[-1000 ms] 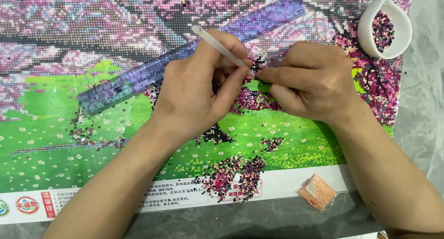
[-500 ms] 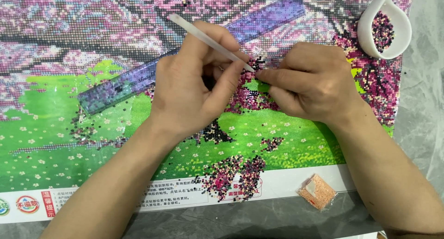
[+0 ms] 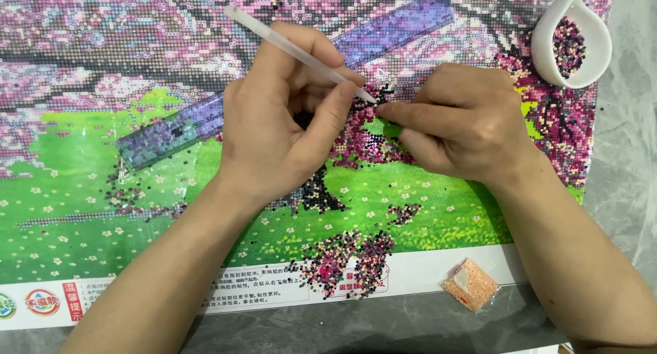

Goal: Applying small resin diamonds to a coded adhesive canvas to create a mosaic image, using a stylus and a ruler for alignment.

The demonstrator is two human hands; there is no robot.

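Observation:
A diamond-painting canvas [image 3: 102, 183] of pink trees over green grass fills the view. My left hand [image 3: 277, 124] is shut on a white applicator pen [image 3: 287, 47], whose tip touches the canvas among dark and pink beads near the middle. My right hand [image 3: 462, 121] rests on the canvas just right of the pen tip, its forefinger pressed down beside the tip; whether it pinches anything is hidden. A clear purple ruler [image 3: 171, 131] lies slanted under my left hand.
A white scoop tray [image 3: 544, 42] with pink and dark beads sits at the top right. Loose beads [image 3: 349, 258] are heaped on the canvas's white lower border. A small bag of peach beads [image 3: 470, 284] lies by the grey tabletop [image 3: 626, 155].
My left hand has shifted left and tilted the pen, so its back end swung up and to the left. The pen tip and my right hand have stayed in place.

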